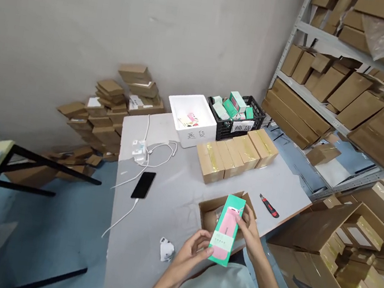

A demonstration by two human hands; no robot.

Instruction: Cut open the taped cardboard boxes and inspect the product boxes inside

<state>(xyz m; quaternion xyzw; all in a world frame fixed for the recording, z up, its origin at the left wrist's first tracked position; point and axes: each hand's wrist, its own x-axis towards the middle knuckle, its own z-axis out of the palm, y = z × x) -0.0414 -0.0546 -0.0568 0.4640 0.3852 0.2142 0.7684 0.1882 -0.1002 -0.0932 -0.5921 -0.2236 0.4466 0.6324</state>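
Observation:
A slim green product box with a pink picture on its front is held between my two hands, tilted upright near my body. My left hand grips its lower left edge, thumb on the front. Around the upper right edge, my right hand has its fingers closed, thumb on the face. Just behind it stands an open cardboard box on the grey table; the held box hides part of its inside. A red and black utility knife lies to the right of the cardboard box.
Several taped cartons form a row behind. Farther back are a white foam bin and a black crate of green boxes. A phone, white cables and a crumpled white item lie left. A large carton stands right, below shelves.

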